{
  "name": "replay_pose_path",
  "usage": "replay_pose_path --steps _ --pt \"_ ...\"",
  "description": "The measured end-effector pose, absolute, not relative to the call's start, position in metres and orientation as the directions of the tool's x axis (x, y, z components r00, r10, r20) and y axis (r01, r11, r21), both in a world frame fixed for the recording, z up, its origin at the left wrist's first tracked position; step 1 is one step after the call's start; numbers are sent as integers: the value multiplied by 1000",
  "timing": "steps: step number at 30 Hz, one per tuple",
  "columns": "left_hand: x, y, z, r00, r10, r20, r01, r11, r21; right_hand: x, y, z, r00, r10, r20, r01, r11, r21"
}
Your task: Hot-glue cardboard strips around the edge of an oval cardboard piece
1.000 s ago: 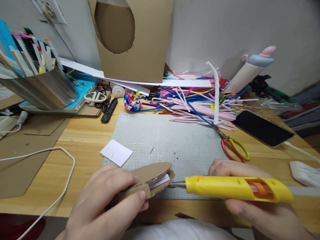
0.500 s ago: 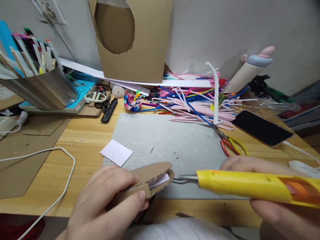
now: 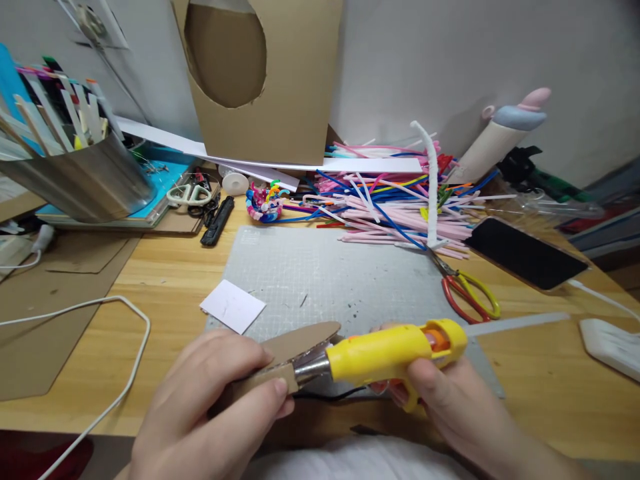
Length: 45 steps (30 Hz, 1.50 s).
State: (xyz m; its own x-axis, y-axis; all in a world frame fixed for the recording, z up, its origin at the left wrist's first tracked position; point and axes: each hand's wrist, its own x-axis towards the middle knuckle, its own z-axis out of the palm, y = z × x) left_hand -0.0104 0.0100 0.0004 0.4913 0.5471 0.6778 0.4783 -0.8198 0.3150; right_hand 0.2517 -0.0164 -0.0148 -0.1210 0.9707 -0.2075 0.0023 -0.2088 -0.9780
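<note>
Over the cutting mat's point(image 3: 295, 273) near edge, the left hand point(image 3: 210, 400) is clamping layered cardboard point(image 3: 303, 339), the right hand point(image 3: 453, 400) gripping a hot-glue gun point(image 3: 377, 355); room is stretching toward twelve o'clock, scissors point(image 3: 456, 274) crowding two.

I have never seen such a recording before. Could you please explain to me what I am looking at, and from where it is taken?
There is no machine here: you see a person's two bare hands. One camera, worn on the person's head, looks forward and down over a wooden table.

The left hand holds a cardboard piece. The right hand holds a yellow glue gun, its metal nozzle at the piece's edge; I cannot tell whether they touch.

Beyond the hands lies a grey mat, with a white card at its left edge. Behind it is a pile of pipe cleaners. To the right are scissors and a phone; far left stands a metal cup full of sticks.
</note>
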Motion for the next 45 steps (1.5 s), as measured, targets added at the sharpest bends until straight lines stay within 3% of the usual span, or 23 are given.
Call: replay_pose_path --steps 12,21,45 --pt "-9 13 3 518 540 663 496 -821 281 253 -17 -23 -54 980 -194 40 -192 -981" --pt "-11 11 4 528 543 653 492 -822 286 253 -15 -26 -107 991 -84 15 -83 -996" --pt "-10 10 2 507 552 662 489 -816 306 258 -17 -23 -139 984 -111 47 -105 -993"
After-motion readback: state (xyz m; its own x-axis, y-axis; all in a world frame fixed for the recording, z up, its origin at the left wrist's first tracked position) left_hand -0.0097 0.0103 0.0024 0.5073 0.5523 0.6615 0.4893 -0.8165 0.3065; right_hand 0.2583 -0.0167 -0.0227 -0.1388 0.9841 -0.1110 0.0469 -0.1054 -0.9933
